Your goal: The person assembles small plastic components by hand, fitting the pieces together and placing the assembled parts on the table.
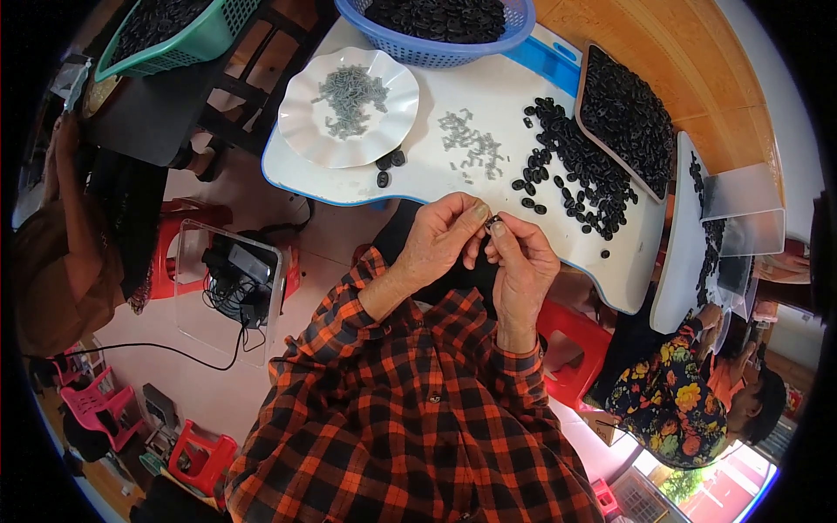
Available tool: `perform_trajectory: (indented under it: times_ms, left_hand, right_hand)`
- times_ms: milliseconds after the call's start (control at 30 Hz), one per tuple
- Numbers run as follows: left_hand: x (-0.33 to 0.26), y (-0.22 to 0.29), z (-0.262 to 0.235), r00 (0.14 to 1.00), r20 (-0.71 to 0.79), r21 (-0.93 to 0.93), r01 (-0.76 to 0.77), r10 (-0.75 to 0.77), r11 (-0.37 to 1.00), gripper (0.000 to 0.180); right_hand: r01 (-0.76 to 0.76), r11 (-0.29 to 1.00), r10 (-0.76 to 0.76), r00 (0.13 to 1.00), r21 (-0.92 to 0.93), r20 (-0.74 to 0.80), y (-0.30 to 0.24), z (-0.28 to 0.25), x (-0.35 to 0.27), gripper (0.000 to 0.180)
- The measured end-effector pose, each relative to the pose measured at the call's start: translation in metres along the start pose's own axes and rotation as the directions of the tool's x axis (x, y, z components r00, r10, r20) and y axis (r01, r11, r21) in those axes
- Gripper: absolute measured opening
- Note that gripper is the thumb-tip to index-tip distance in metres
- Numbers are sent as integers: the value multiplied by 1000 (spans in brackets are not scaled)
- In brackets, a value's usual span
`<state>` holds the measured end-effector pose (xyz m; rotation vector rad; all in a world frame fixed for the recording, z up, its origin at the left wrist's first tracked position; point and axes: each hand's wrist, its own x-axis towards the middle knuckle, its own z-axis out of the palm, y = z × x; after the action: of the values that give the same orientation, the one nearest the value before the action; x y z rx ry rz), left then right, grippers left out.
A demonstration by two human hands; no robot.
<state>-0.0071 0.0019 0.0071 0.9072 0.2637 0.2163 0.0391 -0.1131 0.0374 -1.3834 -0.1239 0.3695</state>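
Just off the table's near edge, my two hands meet fingertip to fingertip. My right hand (526, 261) pinches a small black oval piece (495, 220) between thumb and forefinger. Thumb and fingers pressed together, my left hand (443, 237) touches up against that piece; what lies inside its pinch is hidden. Beyond the hands, small clear-grey rod-like bits (471, 144) are scattered on the white table (418, 179). More such bits (350, 98) heap on a white scalloped plate (299, 131). To the right spreads a pile of black oval pieces (575, 166).
A blue basket (436, 54) and a tray (586, 65), both full of black pieces, stand at the back. Left are a green basket (214, 30) and a clear bin (187, 288) with cables. A co-worker in a flowered shirt (671, 405) sits at right; another person (65, 253) is at left.
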Motion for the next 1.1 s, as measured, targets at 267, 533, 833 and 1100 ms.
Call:
perform_trajectory:
  times_ms: [267,533,833,1100]
  left_hand:
    - [-1,1,5,999,-48,81,-22,26,996,21]
    - [-4,-1,5,983,-40,219,-165,178,962,18]
    - [-3,1,5,1000,-25,-118,3,-6,993,25]
    - [-2,0,5,999,-16,-159,27,-30,987,26]
  right_hand:
    - [32,998,-33,999,-53,-5,0,0,-1,14]
    - [144,963,-157,987,-226,-42,-5,8,-6,9]
    - [73,996,-74,997,-57,-14,-4,6,-9,11]
    - [47,998,-47,999,-34,-6,-5,6,-7,13]
